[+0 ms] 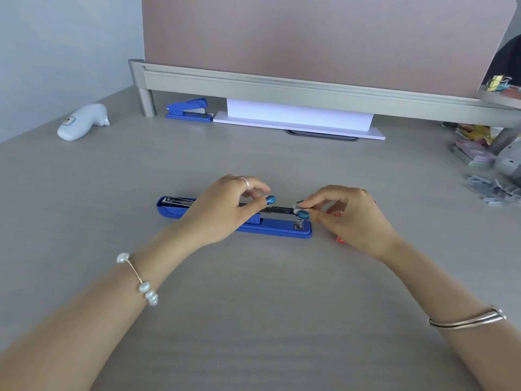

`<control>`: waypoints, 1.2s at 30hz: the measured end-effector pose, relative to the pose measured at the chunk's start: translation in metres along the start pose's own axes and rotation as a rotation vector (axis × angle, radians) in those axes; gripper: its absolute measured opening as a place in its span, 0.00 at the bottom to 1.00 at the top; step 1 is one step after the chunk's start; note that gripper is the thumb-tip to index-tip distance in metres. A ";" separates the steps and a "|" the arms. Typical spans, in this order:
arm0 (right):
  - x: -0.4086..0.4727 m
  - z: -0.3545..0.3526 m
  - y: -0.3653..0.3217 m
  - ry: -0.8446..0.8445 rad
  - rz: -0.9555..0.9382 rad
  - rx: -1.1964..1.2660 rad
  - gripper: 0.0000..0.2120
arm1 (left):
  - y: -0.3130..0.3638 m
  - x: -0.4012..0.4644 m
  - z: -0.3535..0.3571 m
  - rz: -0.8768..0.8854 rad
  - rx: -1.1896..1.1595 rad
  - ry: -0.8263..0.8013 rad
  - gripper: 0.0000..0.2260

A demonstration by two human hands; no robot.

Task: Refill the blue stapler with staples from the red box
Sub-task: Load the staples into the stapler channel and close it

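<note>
The blue stapler [174,210] lies folded open flat across the middle of the desk, its metal magazine facing up. My left hand [225,210] rests over its hinge, thumb and fingers on the magazine rail. My right hand [349,218] pinches a small silver strip of staples [297,209] at the right end of the magazine. The red box [340,240] lies under my right hand, with only small red bits showing.
A second blue stapler [189,110] stands at the back beside a white stack of paper [298,119] under the grey shelf [282,88]. A white device [83,122] lies far left. Loose staple strips [490,190] and clutter sit at the right edge.
</note>
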State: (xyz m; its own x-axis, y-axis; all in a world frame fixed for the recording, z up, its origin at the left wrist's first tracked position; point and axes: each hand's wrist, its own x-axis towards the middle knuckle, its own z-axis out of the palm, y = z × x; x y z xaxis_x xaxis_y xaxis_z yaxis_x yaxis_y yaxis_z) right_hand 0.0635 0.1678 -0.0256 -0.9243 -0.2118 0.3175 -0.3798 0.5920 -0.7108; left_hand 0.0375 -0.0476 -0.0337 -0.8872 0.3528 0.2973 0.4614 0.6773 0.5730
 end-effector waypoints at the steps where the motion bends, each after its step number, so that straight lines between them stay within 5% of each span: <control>1: 0.001 0.000 0.001 -0.009 0.012 0.005 0.06 | 0.001 -0.001 0.000 0.009 0.025 0.008 0.11; 36: 0.000 0.012 -0.005 0.098 0.088 0.044 0.07 | 0.003 -0.005 0.008 0.090 0.169 0.002 0.08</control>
State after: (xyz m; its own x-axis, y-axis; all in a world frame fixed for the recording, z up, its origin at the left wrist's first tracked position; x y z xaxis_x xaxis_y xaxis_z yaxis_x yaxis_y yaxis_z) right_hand 0.0653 0.1557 -0.0301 -0.9469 -0.0825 0.3108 -0.3007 0.5696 -0.7649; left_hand 0.0436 -0.0424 -0.0398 -0.8424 0.4155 0.3429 0.5321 0.7419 0.4081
